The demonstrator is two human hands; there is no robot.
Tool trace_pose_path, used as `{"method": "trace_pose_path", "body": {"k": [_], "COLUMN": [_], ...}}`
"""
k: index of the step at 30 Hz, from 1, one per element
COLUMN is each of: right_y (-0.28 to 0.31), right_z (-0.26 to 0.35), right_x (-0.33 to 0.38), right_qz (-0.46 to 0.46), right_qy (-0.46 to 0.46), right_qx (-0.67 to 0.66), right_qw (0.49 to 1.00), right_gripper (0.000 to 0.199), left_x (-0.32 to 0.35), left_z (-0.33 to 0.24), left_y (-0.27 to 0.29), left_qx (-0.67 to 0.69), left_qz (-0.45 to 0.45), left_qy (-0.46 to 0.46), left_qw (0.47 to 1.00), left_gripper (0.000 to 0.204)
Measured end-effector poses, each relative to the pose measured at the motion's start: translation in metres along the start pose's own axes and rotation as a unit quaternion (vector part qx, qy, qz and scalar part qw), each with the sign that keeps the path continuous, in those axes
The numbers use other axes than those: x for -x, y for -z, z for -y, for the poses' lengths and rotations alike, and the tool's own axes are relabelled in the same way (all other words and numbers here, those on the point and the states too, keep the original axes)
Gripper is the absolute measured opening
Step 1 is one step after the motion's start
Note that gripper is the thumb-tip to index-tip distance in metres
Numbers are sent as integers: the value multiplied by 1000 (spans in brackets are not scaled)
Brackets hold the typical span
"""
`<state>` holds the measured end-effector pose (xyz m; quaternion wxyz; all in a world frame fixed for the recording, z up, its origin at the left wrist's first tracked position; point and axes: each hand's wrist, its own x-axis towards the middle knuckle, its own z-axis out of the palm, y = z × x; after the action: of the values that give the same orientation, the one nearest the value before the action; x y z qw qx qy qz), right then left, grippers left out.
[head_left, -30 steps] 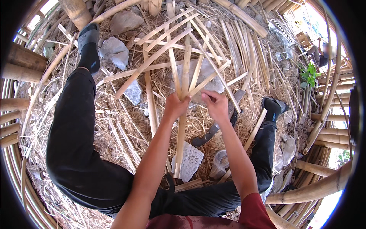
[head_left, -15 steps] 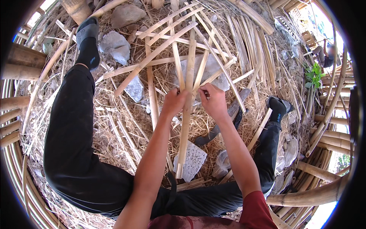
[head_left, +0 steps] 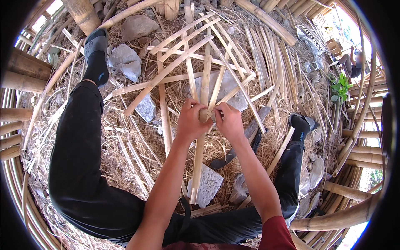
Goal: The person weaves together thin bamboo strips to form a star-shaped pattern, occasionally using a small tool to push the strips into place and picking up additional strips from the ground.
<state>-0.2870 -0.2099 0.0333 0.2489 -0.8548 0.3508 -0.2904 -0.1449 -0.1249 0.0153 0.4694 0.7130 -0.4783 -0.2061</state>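
Both hands, left hand (head_left: 191,121) and right hand (head_left: 227,121), pinch together on crossing pale split bamboo strips (head_left: 204,83) above the straw-strewn floor (head_left: 125,166). Sharp strip edges could cut fingers, and a loosened grip might let the bent strips spring apart.

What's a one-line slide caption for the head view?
Seated on straw-strewn ground, both bare hands, left hand and right hand, grip a long pale split bamboo strip beside flat grey stones.

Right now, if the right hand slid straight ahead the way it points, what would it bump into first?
Probably the fan of split bamboo strips spreading just beyond the right hand, then the flat grey stone under them. Depth is hard to judge.
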Motion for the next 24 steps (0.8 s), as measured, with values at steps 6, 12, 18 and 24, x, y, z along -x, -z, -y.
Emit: {"method": "trace_pose_path", "body": {"k": [6, 12, 18, 24], "right_y": [-1, 0, 0, 3], "right_z": [3, 1, -1, 4], "right_x": [2, 4, 3, 0], "right_qz": [19, 19, 9, 15], "right_qy": [38, 43, 35, 48], "right_qx": [37, 25, 17, 20], "right_qw": [998, 999, 999, 999], "right_gripper": [7, 8, 10, 12], "left_x": [-1, -7, -9, -10], "left_z": [3, 7, 2, -2], "left_y": [-5, -11, -9, -5], "left_qx": [-32, -51, -74, -77], "left_qz": [1, 8, 2, 23], "left_qy": [-8, -9, -32, -5], "left_qw": [999, 999, 997, 997], "left_gripper": [36, 29, 24, 25]}}
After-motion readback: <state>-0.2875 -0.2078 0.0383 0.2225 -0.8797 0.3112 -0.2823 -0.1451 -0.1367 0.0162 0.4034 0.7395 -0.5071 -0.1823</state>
